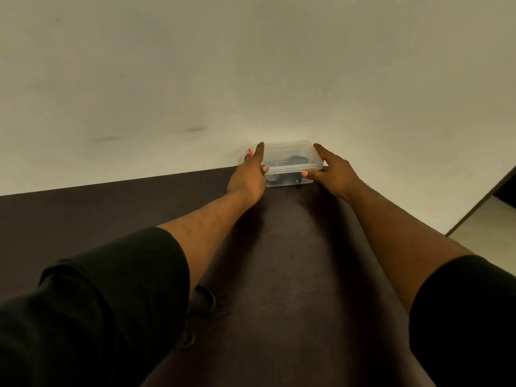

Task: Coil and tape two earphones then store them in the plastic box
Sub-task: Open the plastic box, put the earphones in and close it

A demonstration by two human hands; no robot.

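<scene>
A clear plastic box [287, 155] with its lid on and red side clips stands at the far edge of the dark table, against the wall. Dark coiled earphones [296, 159] show through its walls. My left hand [250, 174] holds the box's left end, index finger stretched along the side and thumb on the front rim. My right hand [331, 170] holds the right end, fingers along the side and thumb pressed on the front wall. Both arms reach far forward.
The dark brown table [279, 275] runs from me to a pale wall [251, 65]. A pair of dark scissors [203, 303] lies on the table near my left sleeve, partly hidden. The table's right edge drops to a light floor [488, 227].
</scene>
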